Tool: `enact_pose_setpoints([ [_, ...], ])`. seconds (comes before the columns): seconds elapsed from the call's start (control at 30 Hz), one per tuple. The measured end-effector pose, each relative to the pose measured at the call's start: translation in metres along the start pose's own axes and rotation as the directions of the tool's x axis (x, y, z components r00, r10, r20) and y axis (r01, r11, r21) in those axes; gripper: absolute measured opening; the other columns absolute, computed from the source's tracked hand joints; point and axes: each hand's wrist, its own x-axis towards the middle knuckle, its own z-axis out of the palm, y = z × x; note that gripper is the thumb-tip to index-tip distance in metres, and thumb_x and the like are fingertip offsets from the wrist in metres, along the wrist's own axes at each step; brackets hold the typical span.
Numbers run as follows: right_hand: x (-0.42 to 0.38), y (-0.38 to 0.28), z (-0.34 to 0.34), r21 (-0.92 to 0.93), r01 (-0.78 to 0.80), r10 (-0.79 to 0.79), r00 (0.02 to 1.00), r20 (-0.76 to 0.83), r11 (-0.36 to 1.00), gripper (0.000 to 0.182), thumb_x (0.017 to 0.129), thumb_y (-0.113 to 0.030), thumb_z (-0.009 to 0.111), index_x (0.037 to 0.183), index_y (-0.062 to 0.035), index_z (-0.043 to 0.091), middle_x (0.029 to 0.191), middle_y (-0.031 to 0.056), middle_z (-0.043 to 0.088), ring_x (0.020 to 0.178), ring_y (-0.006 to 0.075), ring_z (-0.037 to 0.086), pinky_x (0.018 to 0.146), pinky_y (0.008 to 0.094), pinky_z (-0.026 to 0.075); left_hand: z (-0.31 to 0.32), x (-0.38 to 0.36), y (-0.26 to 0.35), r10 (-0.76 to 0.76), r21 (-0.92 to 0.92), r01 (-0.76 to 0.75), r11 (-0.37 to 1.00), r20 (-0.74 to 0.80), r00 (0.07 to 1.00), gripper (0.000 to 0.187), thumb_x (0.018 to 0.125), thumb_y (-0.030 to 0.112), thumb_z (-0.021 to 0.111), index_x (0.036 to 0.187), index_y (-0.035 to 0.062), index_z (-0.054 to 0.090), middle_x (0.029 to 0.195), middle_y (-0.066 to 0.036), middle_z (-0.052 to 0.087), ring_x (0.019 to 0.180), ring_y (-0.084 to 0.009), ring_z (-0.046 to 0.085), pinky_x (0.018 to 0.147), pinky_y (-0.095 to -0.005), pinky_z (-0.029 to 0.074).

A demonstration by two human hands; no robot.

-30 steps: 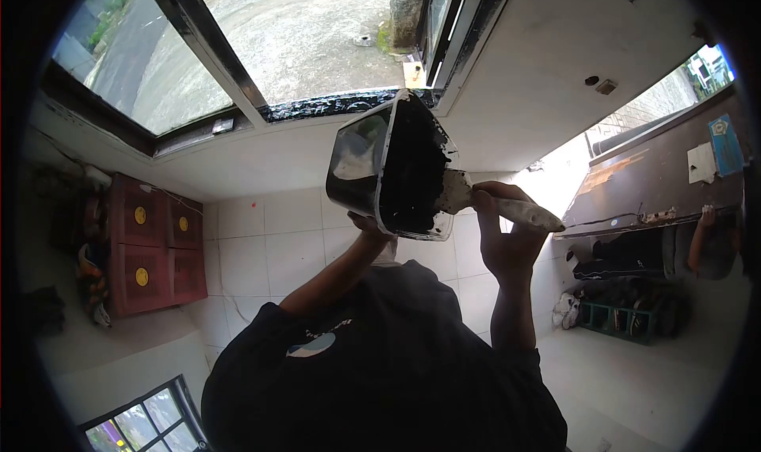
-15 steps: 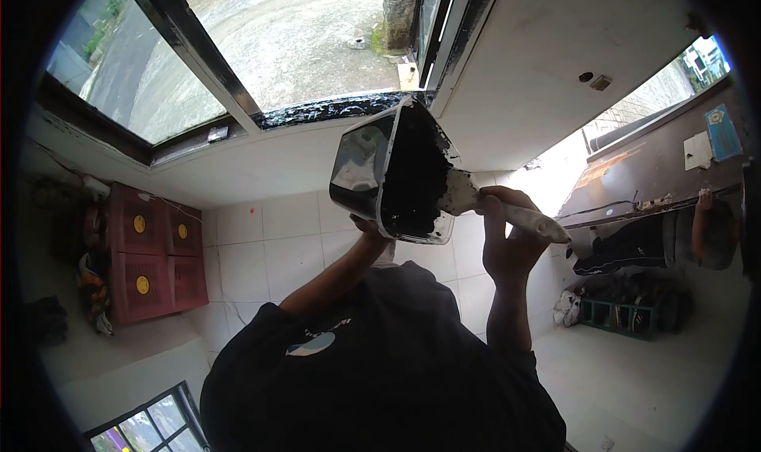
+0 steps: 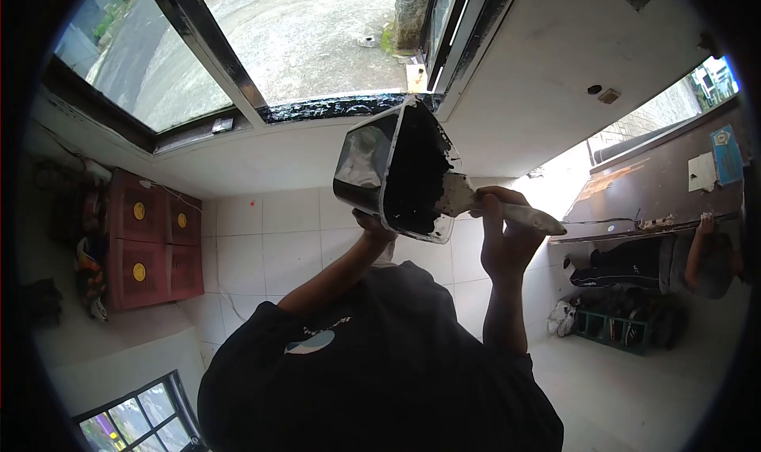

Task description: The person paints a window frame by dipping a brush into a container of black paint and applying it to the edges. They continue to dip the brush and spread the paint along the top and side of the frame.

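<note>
My left hand (image 3: 372, 225) is closed on the lower edge of a clear plastic container (image 3: 363, 165), which is tilted so its mouth faces right. Black paint (image 3: 418, 175) coats its inside and rim. In my right hand (image 3: 510, 228) is a paintbrush (image 3: 533, 217), gripped by its pale, stained handle between thumb and fingers. The brush's ferrule crosses the container's right rim, and its bristles are lost against the black paint. Just beyond the container is the lower window frame (image 3: 337, 106), with patchy black paint on it.
A window opening looks onto concrete ground (image 3: 309, 36). At left stands a red drawer cabinet (image 3: 143, 238). On the right, another person (image 3: 674, 263) is beside a brown door (image 3: 666, 179), near a green shoe rack (image 3: 610, 329). Tiled floor (image 3: 242, 250) lies below.
The view has shifted slightly. The container and paintbrush stay almost in the same place relative to each other, and both hands keep their grip.
</note>
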Motion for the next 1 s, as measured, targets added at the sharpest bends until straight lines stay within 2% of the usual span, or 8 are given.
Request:
enact_pose_setpoints([
  [0.2, 0.004, 0.002, 0.001, 0.001, -0.082, 0.082, 0.995, 0.055, 0.997, 0.004, 0.083, 0.0, 0.069, 0.087, 0.001, 0.069, 0.083, 0.0084, 0.07, 0.074, 0.0154, 0.068, 0.068, 0.0255, 0.053, -0.007, -0.007, -0.005, 0.02, 0.014, -0.02, 1.0, 0.038, 0.999, 0.061, 0.099, 0.03, 0.051, 0.147, 0.0045, 0.024, 0.147, -0.012, 0.035, 0.133, -0.0264, 0.038, 0.11, -0.0433, 0.035],
  [0.3, 0.0, 0.003, 0.002, 0.014, -0.078, 0.079, 0.996, -0.034, 0.997, 0.002, 0.083, 0.0, 0.069, 0.082, 0.0018, 0.07, 0.083, 0.0085, 0.07, 0.075, 0.0156, 0.068, 0.067, 0.0259, 0.053, -0.009, -0.016, -0.018, -0.117, 0.191, 0.119, 0.974, -0.024, 0.993, 0.074, 0.096, 0.051, 0.045, 0.149, 0.0057, 0.02, 0.151, -0.012, 0.03, 0.137, -0.0277, 0.034, 0.112, -0.0445, 0.031],
  [0.37, 0.002, 0.005, 0.002, -0.08, -0.002, 0.005, 0.999, 0.038, 0.997, 0.002, 0.083, 0.001, 0.068, 0.083, 0.0022, 0.07, 0.083, 0.0087, 0.07, 0.074, 0.015, 0.068, 0.067, 0.0256, 0.053, -0.005, -0.011, -0.015, 0.039, -0.775, 0.072, 0.627, 0.123, 0.992, 0.096, 0.085, 0.076, 0.033, 0.149, 0.0048, 0.022, 0.152, -0.013, 0.029, 0.137, -0.0287, 0.034, 0.113, -0.0448, 0.029],
  [0.4, 0.001, 0.008, 0.001, -0.083, 0.02, -0.019, 1.0, 0.014, 0.996, 0.002, 0.083, 0.001, 0.068, 0.084, 0.0024, 0.069, 0.081, 0.0087, 0.07, 0.074, 0.0148, 0.068, 0.067, 0.0254, 0.053, 0.007, -0.005, -0.004, 0.048, -0.769, 0.055, 0.637, 0.111, 0.993, 0.096, 0.085, 0.076, 0.033, 0.149, 0.0048, 0.022, 0.152, -0.013, 0.029, 0.137, -0.0287, 0.034, 0.113, -0.0448, 0.029],
  [0.47, 0.0, 0.006, 0.002, -0.006, -0.02, 0.02, 0.999, -0.044, 1.0, 0.003, 0.083, 0.001, 0.068, 0.084, 0.0033, 0.069, 0.079, 0.0094, 0.07, 0.071, 0.0151, 0.068, 0.066, 0.0253, 0.052, 0.037, 0.003, 0.021, -0.267, -0.116, 0.241, 0.964, -0.387, 0.883, 0.07, 0.076, 0.067, 0.064, 0.112, 0.008, 0.05, 0.097, -0.004, 0.062, 0.077, -0.0109, 0.062, 0.06, -0.0259, 0.051],
  [0.63, 0.001, 0.008, 0.002, -0.153, 0.092, -0.076, 0.991, 0.108, 0.984, 0.004, 0.083, -0.001, 0.068, 0.084, 0.0024, 0.068, 0.08, 0.0096, 0.069, 0.072, 0.0153, 0.067, 0.066, 0.0247, 0.051, 0.063, 0.031, 0.069, -0.019, -0.17, -0.044, 0.984, -0.354, 0.935, 0.065, 0.087, 0.061, 0.054, 0.121, 0.0073, 0.044, 0.093, -0.004, 0.062, 0.069, -0.0085, 0.06, 0.052, -0.0227, 0.049],
  [0.77, 0.002, 0.007, 0.006, -0.082, 0.004, 0.001, 0.999, 0.054, 0.997, 0.017, 0.089, -0.011, 0.063, 0.087, 0.0059, 0.063, 0.074, 0.0102, 0.066, 0.067, 0.0157, 0.063, 0.067, 0.0287, 0.05, 0.075, 0.039, 0.103, -0.216, -0.233, 0.091, 0.968, -0.593, 0.776, 0.057, 0.096, 0.058, 0.039, 0.115, 0.0056, 0.05, 0.084, -0.002, 0.06, 0.069, -0.0077, 0.06, 0.054, -0.0226, 0.049],
  [1.0, -0.014, 0.01, 0.013, -0.117, 0.03, -0.019, 0.996, 0.092, 0.993, 0.02, 0.09, -0.015, 0.061, 0.087, 0.005, 0.062, 0.079, 0.0105, 0.066, 0.073, 0.0175, 0.063, 0.068, 0.0294, 0.05, 0.074, 0.013, 0.117, -0.204, -0.179, 0.121, 0.976, -0.577, 0.791, 0.037, 0.099, 0.039, 0.046, 0.104, 0.0043, 0.056, 0.085, -0.002, 0.059, 0.075, -0.0084, 0.059, 0.062, -0.0246, 0.05],
])
